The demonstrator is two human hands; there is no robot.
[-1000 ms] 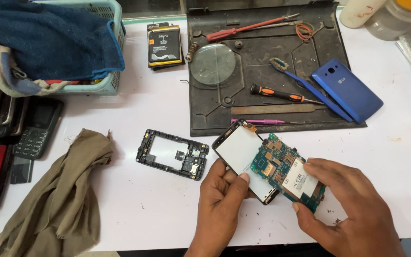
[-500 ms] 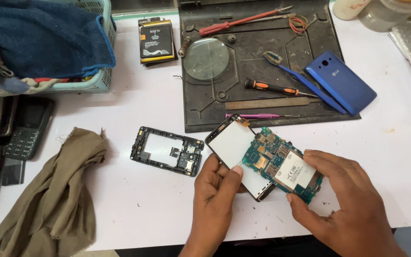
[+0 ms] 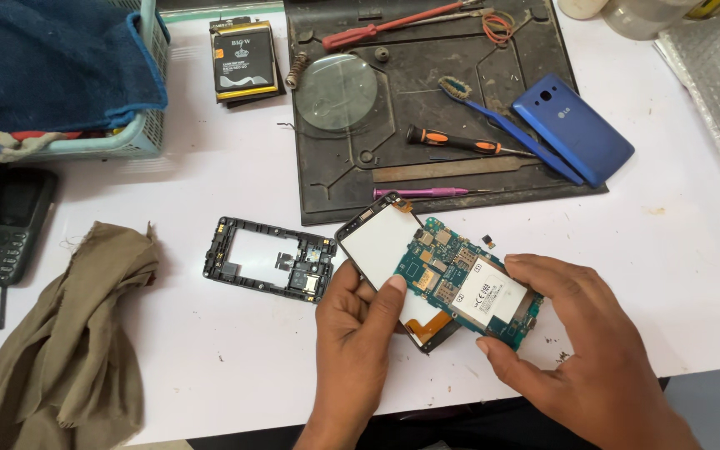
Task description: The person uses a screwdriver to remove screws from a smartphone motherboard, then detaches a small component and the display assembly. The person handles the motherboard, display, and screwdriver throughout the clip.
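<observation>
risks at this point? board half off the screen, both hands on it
1. The orange flex ribbon seems to still join the green circuit board to the screen assembly; lifting further could tear it.
2. Bare left hand and right hand touch the board: possible static or smudges.
3. A small loose part lies on the white table, easily lost.

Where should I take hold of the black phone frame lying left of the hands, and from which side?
Take the black phone frame by its two long rails, coming from above. It lies flat on the white table with an open window in its middle, so the thin rails are the firmest hold. Its left end is farthest from the left hand and the circuit board.
</observation>
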